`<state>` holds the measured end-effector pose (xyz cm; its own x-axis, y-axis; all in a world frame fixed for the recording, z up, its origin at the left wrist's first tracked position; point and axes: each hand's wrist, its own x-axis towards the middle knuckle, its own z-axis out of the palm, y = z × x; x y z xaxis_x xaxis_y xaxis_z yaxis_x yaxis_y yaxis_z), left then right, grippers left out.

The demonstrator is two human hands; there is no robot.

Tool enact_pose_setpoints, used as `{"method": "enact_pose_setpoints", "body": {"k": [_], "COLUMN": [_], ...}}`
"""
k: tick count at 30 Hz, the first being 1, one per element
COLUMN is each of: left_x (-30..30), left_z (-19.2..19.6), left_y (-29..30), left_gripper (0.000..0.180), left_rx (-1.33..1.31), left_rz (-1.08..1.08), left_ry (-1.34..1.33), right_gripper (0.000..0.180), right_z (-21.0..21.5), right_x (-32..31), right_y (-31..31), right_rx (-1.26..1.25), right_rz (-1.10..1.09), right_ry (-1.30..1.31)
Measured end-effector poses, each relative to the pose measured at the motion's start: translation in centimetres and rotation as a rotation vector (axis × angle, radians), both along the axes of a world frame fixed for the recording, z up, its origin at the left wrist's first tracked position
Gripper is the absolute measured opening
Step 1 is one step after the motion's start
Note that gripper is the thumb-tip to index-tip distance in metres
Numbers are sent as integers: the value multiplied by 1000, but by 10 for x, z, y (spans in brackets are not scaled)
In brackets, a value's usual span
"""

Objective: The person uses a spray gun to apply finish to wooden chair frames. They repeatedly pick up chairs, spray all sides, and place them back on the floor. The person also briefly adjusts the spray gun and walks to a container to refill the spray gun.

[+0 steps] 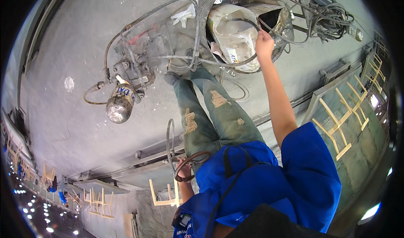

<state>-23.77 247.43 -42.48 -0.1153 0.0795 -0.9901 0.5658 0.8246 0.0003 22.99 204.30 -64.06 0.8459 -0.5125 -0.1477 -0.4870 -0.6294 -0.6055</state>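
Note:
My right hand [264,45], at the end of an outstretched arm, is closed around a dark hose [244,21] over a white plastic-lined container [236,36]. One end of this hose dips into the pale contents of the container. The container sits inside a larger grimy metal drum [207,15]. Low by my left thigh, my left hand [184,169] is closed around a hose, beside a brown loop [194,159] and a grey loop [170,138]. Whether it also grips a tool is hidden.
Left of my feet stands a pump [134,76] with a silver cylinder [120,105]; hoses run across the floor. Coiled cables [332,21] lie beyond the drum. A crumpled white glove [184,16] lies nearby. Pale wooden frames [341,118] stand at right, more behind at left.

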Motion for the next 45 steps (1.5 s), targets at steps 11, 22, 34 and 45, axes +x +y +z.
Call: {"method": "enact_pose_setpoints", "body": {"k": [11,22,34,45], "left_x": [-6,-10,-16,-3], "left_z": [-9,-23,-17,-11], "left_y": [13,13,13,26], "left_gripper": [31,29,23,19], "left_rx": [-32,-74,-71,-97], "left_rz": [36,85,67,-22], "left_ry": [-110,-84,-160,-135], "right_gripper": [41,60,67,68], "right_z": [62,204,156,71], "right_x": [-12,-110,-112,-61], "right_y": [44,97,219,307], "right_rx": [194,716,1065,631], "right_rz": [-258,-129,-32,349], "right_ry": [-229,24,191,212]}}
